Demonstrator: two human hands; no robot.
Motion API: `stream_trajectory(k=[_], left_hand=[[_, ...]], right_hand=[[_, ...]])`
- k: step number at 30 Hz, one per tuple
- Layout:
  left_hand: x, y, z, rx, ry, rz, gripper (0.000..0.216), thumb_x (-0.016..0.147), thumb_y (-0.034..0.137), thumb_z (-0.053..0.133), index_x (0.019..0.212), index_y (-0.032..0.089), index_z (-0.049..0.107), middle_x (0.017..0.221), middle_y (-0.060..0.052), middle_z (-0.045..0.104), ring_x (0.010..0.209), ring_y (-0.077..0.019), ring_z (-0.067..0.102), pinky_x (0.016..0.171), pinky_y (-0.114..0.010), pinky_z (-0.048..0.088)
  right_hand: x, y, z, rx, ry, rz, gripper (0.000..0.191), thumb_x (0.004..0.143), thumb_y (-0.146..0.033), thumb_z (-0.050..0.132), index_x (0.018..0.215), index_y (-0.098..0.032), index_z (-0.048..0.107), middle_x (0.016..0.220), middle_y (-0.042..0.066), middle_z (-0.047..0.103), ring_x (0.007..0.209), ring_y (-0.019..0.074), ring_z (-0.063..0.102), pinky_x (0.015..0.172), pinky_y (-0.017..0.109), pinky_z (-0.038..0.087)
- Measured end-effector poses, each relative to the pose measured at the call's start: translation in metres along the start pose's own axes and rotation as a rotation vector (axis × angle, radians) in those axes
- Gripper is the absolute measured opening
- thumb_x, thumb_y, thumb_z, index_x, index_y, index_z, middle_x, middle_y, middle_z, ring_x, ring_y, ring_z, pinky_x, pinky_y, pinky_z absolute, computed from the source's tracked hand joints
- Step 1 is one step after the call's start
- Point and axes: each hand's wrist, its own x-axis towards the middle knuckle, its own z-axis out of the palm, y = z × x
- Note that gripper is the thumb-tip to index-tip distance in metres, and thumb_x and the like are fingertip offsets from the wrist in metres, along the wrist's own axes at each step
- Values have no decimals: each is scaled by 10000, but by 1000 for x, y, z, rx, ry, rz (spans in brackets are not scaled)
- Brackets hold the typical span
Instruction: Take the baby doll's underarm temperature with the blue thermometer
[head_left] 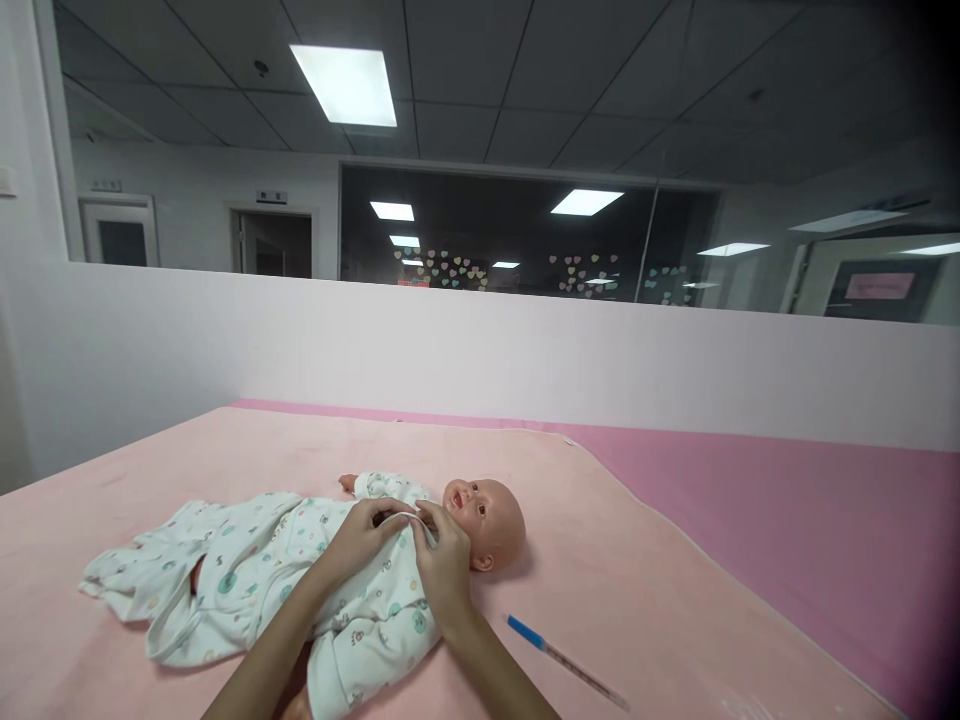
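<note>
- Baby doll (501, 520) of smooth tan plastic lies inside a white patterned cloth garment (281, 545) on a pale pink sheet (637, 580).
- Left hand (362, 538) and right hand (444, 555) both pinch the garment's edge, just left of the doll's head.

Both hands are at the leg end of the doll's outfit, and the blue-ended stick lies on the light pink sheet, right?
Not quite: the head view shows the left hand and right hand pinching the doll's outfit near the neck. The blue-ended stick does lie on the light pink sheet.
</note>
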Motion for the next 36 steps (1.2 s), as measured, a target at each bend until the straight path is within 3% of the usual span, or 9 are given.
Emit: stream_trajectory(k=[7,13,18,22,25,29,36], left_hand=[[2,-6,0,-18,17,-29,223,738,285,555,882,158,669,838,-56,667,792,-197,577,720,-280,415],[0,-1,0,-84,9,-19,154,713,249,546,834,170,599,776,-22,605,753,-175,542,688,-259,389],[-1,0,0,-126,-33,-38,140,707,226,528,832,180,573,792,-14,585,801,-176,534,738,-270,389],[-1,-1,-1,-190,-42,-63,191,713,196,524,896,193,582,854,-21,602,883,-181,542,802,-285,390],[-1,-1,-1,-190,15,-77,267,711,212,547,975,195,583,861,-28,613,824,-173,556,777,-286,409],[-2,0,-1,-160,120,-124,328,669,239,608,992,183,587,796,-16,611,659,-134,540,669,-261,431],[-6,-11,-11,-348,377,-99,237,669,331,624,833,160,612,854,-41,611,749,-158,580,699,-283,476]], right_hand=[[1,-3,4,273,55,214,164,729,-189,536,869,-158,616,788,54,665,756,168,637,715,283,528],[-1,-2,8,365,63,268,127,736,-180,509,831,-151,588,789,55,653,747,157,625,686,258,518],[-3,-7,5,128,39,118,153,782,-132,423,741,-176,564,754,31,599,727,143,577,679,251,473],[-5,-11,1,-86,-42,-68,236,816,-121,379,835,-190,605,808,44,580,782,155,531,730,278,437],[-6,-11,1,-218,-92,-108,216,803,-145,428,910,-188,611,823,51,571,804,175,511,742,303,424],[-6,-6,5,-275,-141,-89,170,795,-151,443,849,-175,603,797,49,573,794,177,511,736,301,417],[-4,4,11,-214,-110,-20,88,690,-113,445,719,-184,488,732,26,549,730,167,505,669,279,408]])
